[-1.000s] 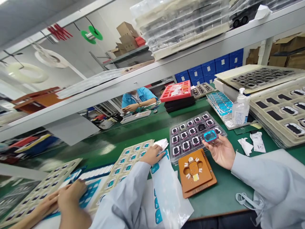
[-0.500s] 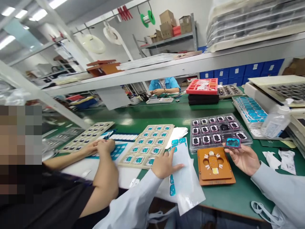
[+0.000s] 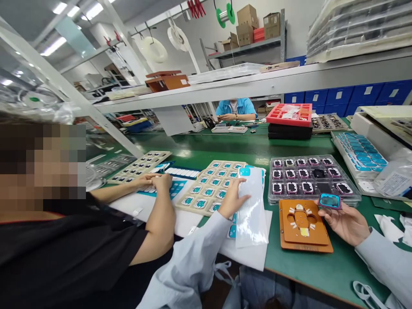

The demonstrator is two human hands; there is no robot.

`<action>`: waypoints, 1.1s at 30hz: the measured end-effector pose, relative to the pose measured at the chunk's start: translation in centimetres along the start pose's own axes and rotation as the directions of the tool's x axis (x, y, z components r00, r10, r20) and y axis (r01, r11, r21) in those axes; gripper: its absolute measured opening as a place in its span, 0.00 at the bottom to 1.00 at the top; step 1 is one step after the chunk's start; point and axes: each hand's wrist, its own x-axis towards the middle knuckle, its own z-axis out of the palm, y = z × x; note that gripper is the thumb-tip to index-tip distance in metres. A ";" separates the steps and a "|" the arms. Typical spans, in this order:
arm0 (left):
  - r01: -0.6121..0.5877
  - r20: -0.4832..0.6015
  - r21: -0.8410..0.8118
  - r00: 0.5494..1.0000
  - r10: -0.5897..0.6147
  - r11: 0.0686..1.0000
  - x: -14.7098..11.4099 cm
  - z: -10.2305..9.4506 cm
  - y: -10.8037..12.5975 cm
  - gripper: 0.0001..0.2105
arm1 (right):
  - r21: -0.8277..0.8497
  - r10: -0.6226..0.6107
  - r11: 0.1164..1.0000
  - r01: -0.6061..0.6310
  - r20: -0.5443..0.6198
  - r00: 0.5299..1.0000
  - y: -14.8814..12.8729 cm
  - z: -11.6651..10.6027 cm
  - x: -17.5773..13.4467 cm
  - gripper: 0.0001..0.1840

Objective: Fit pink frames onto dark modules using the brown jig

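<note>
My left hand (image 3: pixel 232 199) lies at the left edge of a translucent white sheet (image 3: pixel 252 214), thumb and fingers apart on top of it. Blue adhesive pieces (image 3: pixel 244 171) show at the sheet's top end and lower left side. My right hand (image 3: pixel 347 223) grips a small watch-like housing (image 3: pixel 330 201) with a purple rim and blue film on its face, held up over the bench. Just left of that hand sits an orange fixture (image 3: pixel 304 225) with a shaped recess. Behind it, a clear tray (image 3: pixel 273 198) carries several similar housings.
Left of me a co-worker's hands (image 3: pixel 162 181) work over a blue sheet. Between us lies a beige tray (image 3: pixel 180 205) of blue-faced parts. A plastic bottle (image 3: pixel 395 178), crumpled white wrappers (image 3: pixel 389 227) and stacked blue sticker sheets (image 3: pixel 362 150) are on the right. A shelf (image 3: pixel 244 88) spans overhead.
My left hand and the white sheet have moved away from me, covering more of the blue pieces. My right hand still holds the housing beside the fixture. The camera view has turned left.
</note>
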 end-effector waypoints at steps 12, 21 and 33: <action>-0.506 0.014 -0.570 0.781 0.624 0.647 -1.8 -5.5 13.6 0.29 | 0.028 -0.095 0.995 0.091 0.217 0.971 -5.8 10.3 0.5 0.20; -0.411 -0.215 -0.878 0.796 0.566 0.246 -2.7 -3.9 16.2 0.18 | 0.281 -0.244 0.950 0.138 0.389 0.888 -6.2 14.9 0.4 0.15; -0.601 -0.289 -0.673 0.749 0.596 0.430 -2.9 -4.7 16.0 0.21 | 0.067 -0.143 0.989 0.135 0.135 0.981 -6.4 14.6 -1.1 0.14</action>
